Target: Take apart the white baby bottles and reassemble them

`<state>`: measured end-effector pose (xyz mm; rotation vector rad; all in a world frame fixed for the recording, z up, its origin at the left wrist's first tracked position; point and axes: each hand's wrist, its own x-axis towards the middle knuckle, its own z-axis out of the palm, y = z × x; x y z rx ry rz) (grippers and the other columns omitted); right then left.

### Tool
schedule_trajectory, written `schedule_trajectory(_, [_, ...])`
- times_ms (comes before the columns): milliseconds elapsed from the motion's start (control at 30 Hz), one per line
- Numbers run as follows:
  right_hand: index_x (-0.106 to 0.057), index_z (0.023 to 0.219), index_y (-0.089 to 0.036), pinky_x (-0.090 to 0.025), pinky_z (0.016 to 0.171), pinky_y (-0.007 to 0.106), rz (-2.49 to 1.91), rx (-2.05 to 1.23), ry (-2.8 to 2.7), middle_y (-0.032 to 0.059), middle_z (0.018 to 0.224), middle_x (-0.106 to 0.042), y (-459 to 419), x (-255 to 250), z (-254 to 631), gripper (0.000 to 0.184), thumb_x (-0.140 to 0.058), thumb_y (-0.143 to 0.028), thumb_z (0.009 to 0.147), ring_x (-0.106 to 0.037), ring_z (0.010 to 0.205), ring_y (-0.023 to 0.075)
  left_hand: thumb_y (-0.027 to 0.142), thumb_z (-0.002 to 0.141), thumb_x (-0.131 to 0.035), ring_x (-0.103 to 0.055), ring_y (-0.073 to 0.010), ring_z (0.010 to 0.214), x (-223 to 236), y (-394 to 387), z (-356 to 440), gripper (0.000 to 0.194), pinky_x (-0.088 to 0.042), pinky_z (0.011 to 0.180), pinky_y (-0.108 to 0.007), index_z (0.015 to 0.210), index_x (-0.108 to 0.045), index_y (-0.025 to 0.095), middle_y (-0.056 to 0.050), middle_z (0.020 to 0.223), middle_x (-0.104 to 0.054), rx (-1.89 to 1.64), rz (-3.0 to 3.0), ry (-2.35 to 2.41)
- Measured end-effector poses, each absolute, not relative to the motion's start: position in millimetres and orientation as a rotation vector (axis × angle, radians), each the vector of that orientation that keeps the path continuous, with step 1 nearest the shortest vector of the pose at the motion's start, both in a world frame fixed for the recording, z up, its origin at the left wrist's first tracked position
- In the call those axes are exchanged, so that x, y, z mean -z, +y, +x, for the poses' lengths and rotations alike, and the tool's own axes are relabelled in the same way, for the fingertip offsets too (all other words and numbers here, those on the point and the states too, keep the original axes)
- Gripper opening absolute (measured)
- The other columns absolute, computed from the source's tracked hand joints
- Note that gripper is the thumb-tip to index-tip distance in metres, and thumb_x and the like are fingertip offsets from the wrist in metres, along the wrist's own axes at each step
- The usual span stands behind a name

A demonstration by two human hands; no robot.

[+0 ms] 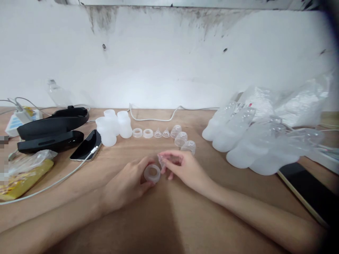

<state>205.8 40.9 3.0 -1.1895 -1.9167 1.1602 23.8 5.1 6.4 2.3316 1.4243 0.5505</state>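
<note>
Between thumb and fingers, my left hand (pixel 135 178) grips a translucent screw ring (pixel 148 173), its opening turned toward me. Close by on the right, my right hand (pixel 182 165) pinches a clear bottle nipple (pixel 160 160), apart from the ring. Behind my hands stands a row of parts: two more screw rings (pixel 142 133), two clear nipples (pixel 161 133) and three clear dome caps (pixel 181 139). The nearest cap is partly hidden by my right hand. White bottle bodies (pixel 113 127) stand at the left end of the row.
On the right lie several capped baby bottles (pixel 246 141), plastic bags (pixel 288 102) and a dark phone (pixel 304 190). At left are a black case (pixel 53 127), a charging phone (pixel 86 146), a yellow snack bag (pixel 26 176), a power strip (pixel 22 121) and a clear bottle (pixel 57 93). A white cable (pixel 156 120) runs along the wall.
</note>
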Motion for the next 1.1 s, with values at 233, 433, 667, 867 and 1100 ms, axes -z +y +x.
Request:
schedule_trajectory(233, [-0.051,0.111,-0.014,-0.045,0.076,0.03,-1.274,-0.163,-2.389,0.0076,0.096,-0.062,71.3,-21.0,203.9,0.031,-0.048,-0.016,0.08,-0.059,0.083,0.0164,0.016,0.077,-0.049,-0.057,-0.024,0.095,-20.0,43.8,17.4,0.026,-0.047,0.081,-0.037,0.101,-0.059,0.017,-0.009,0.107,-0.059,-0.53,2.716,1.584])
schedule_trajectory(433, [-0.058,0.093,-0.012,-0.043,0.073,0.031,-1.437,0.035,-2.578,0.013,0.093,-0.063,98.7,-17.0,180.3,0.018,-0.044,-0.015,0.081,-0.059,0.088,0.0239,0.014,0.075,-0.049,-0.053,-0.0244,0.098,17.9,91.7,12.7,0.033,-0.045,0.085,-0.039,0.107,-0.057,0.017,-0.011,0.104,-0.052,-0.783,2.71,1.558])
schedule_trajectory(667, [-0.054,0.102,-0.012,-0.042,0.066,0.031,-1.535,0.068,-2.547,0.0149,0.093,-0.064,106.3,-17.5,177.6,0.022,-0.045,-0.015,0.082,-0.06,0.085,0.0257,0.01,0.071,-0.05,-0.052,-0.0231,0.097,30.8,100.3,12.9,0.034,-0.045,0.086,-0.038,0.104,-0.057,0.014,-0.01,0.104,-0.052,-0.917,2.665,1.508])
schedule_trajectory(867, [-0.053,0.102,-0.014,-0.04,0.063,0.031,-1.491,0.042,-2.551,0.0153,0.09,-0.064,108.4,-11.3,179.9,0.021,-0.044,-0.019,0.084,-0.061,0.084,0.0259,0.012,0.077,-0.047,-0.052,-0.0223,0.1,27.0,96.1,14.7,0.029,-0.045,0.087,-0.037,0.106,-0.052,0.013,-0.011,0.108,-0.05,-0.906,2.654,1.52])
schedule_trajectory(1100, [-0.052,0.111,-0.017,-0.043,0.066,0.034,-1.526,0.044,-2.451,0.0122,0.098,-0.063,105.7,-43.8,195.6,0.031,-0.05,-0.026,0.081,-0.06,0.084,0.0258,0.019,0.081,-0.048,-0.052,-0.0253,0.099,22.9,91.6,15.3,0.024,-0.045,0.082,-0.041,0.105,-0.048,0.014,-0.013,0.111,-0.049,-0.856,2.655,1.614])
